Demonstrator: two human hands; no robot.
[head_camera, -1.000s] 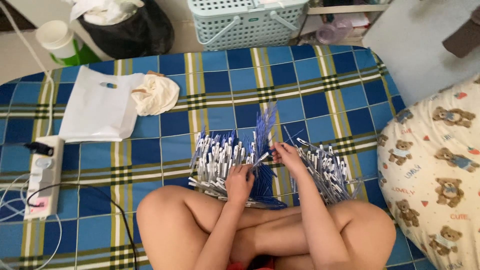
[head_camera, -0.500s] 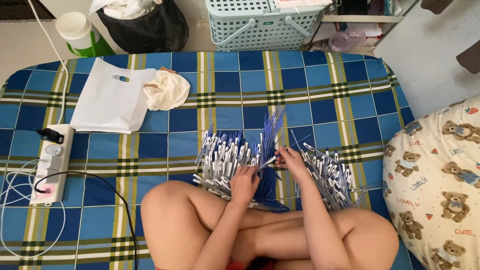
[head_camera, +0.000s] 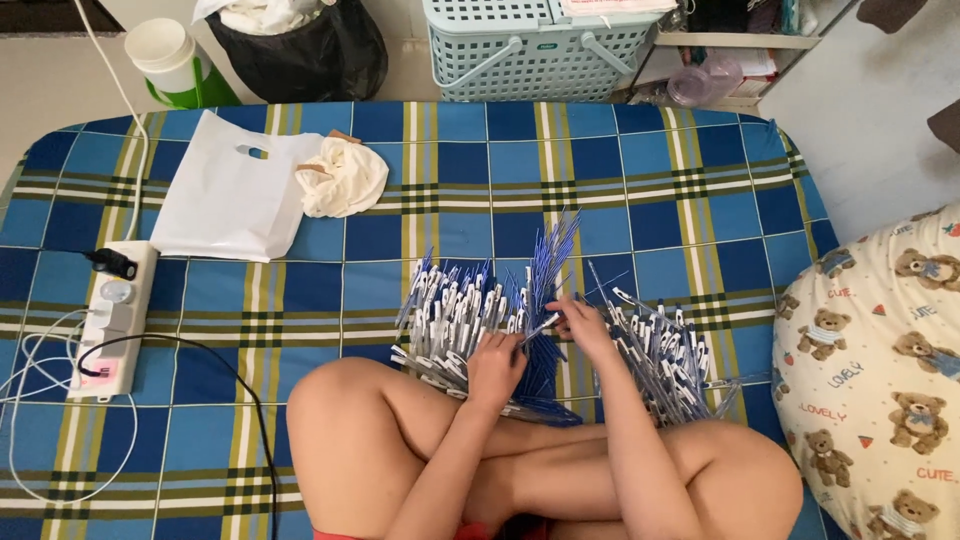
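Change: view tipped a little since half a second ago, mat and piles sitting lower in frame; both hands kept on the pens, hardly shifted.
Power strip (head_camera: 112, 322): far left on the checked mat (head_camera: 700, 180), cables looping off beside it.
Bag (head_camera: 232, 190): white, flat on the mat, upper left, just beside a crumpled cloth (head_camera: 343, 176).
Left pile (head_camera: 450, 315): pens with white barrels and blue ends, heaped in front of the left knee.
Left hand (head_camera: 496, 368): curled, knuckles up, pressed on the near edge of the left pile; fingers closed around pens there, though exactly which cannot be told.
Refills (head_camera: 553, 255): thin blue sticks fanned upward between the two piles.
Right hand (head_camera: 583, 322): fingertips pinched on one pen (head_camera: 538, 326) lying between the hands, tip pointing toward the left hand.
Right pile (head_camera: 655, 345): more pens, just beside the right wrist.
Pillow (head_camera: 885, 370): bear-patterned, far right.
Basket (head_camera: 540, 45): pale green, beyond the mat's top edge.
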